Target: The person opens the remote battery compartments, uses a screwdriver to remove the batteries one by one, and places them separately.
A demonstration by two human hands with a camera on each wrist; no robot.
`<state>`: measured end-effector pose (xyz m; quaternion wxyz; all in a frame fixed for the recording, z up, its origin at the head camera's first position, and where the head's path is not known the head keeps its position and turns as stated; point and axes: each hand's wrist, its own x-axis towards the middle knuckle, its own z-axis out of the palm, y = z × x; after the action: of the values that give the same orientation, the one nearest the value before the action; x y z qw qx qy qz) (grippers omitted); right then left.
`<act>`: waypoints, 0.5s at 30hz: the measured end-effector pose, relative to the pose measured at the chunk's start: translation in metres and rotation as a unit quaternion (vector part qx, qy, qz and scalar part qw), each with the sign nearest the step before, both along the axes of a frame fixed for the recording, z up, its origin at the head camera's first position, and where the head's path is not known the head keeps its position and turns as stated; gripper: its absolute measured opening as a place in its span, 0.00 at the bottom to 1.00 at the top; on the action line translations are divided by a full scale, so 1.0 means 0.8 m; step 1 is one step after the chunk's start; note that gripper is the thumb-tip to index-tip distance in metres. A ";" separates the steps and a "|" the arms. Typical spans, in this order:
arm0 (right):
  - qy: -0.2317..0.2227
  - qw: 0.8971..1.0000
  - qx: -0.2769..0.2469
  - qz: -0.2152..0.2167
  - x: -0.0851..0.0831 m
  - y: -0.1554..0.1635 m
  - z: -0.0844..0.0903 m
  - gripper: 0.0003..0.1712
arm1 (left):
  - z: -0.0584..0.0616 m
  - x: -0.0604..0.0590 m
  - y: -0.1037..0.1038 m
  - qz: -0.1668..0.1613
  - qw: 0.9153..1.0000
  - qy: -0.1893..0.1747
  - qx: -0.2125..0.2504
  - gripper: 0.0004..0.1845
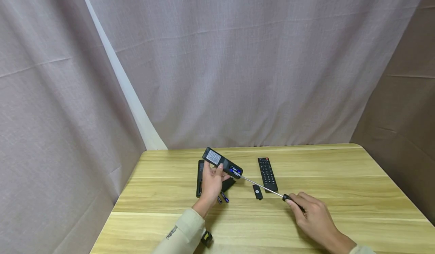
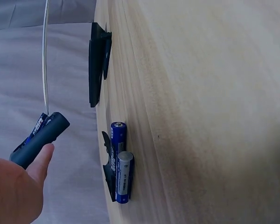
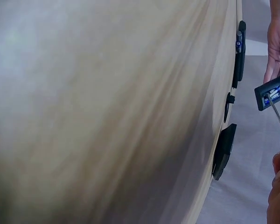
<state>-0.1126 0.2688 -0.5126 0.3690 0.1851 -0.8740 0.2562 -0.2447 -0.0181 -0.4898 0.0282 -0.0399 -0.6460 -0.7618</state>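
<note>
My left hand (image 1: 211, 184) grips a black remote (image 1: 221, 162) raised off the table, back side up, with blue batteries showing in its open compartment (image 1: 235, 170). My right hand (image 1: 307, 212) holds a long screwdriver (image 1: 263, 186) by its black handle. Its thin shaft (image 3: 276, 113) reaches into the compartment (image 3: 272, 96). Two loose blue batteries (image 2: 121, 161) lie on the wooden table (image 1: 340, 193) below my left hand, beside a black cover piece (image 2: 106, 163). In the left wrist view the held remote's end (image 2: 41, 138) and the shaft (image 2: 45, 56) show.
A second black remote (image 1: 267, 174), buttons up, lies right of centre. A small black battery cover (image 1: 257, 191) lies in front of it. A third dark remote (image 1: 199, 177) lies behind my left hand. Grey curtains hang behind and at both sides.
</note>
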 end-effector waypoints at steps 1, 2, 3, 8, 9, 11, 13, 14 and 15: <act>-0.002 1.000 0.001 -0.001 0.000 0.000 0.000 0.13 | 0.000 0.000 0.001 0.000 1.000 0.002 -0.002 0.20; -0.003 1.000 0.001 -0.003 0.001 0.000 -0.001 0.13 | -0.001 0.000 0.001 0.000 1.000 0.004 -0.003 0.20; -0.004 1.000 0.001 -0.004 0.001 0.001 -0.001 0.13 | -0.001 0.000 0.002 0.000 1.000 0.003 -0.004 0.20; -0.002 1.000 0.002 -0.003 0.002 0.001 -0.001 0.14 | -0.003 -0.001 0.004 0.003 1.000 0.001 -0.008 0.20; 0.000 1.000 0.001 -0.002 0.002 0.001 0.000 0.14 | -0.003 -0.001 0.004 0.004 1.000 0.002 -0.009 0.19; 0.002 1.000 -0.001 -0.002 0.003 0.001 0.000 0.15 | -0.002 -0.002 0.004 0.006 1.000 0.002 -0.010 0.19; 0.003 1.000 -0.002 -0.004 0.004 0.001 0.001 0.15 | -0.002 -0.002 0.003 0.007 1.000 0.004 -0.011 0.19; 0.002 1.000 -0.001 -0.006 0.005 0.001 0.002 0.15 | -0.002 -0.002 0.002 0.006 1.000 0.006 -0.013 0.19; 0.001 1.000 0.000 -0.009 0.005 0.001 0.002 0.15 | -0.002 -0.002 0.002 0.005 1.000 0.009 -0.018 0.19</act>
<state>-0.1086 0.2692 -0.5111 0.3725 0.1774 -0.8751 0.2531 -0.2464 -0.0169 -0.4914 0.0368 -0.0441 -0.6597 -0.7493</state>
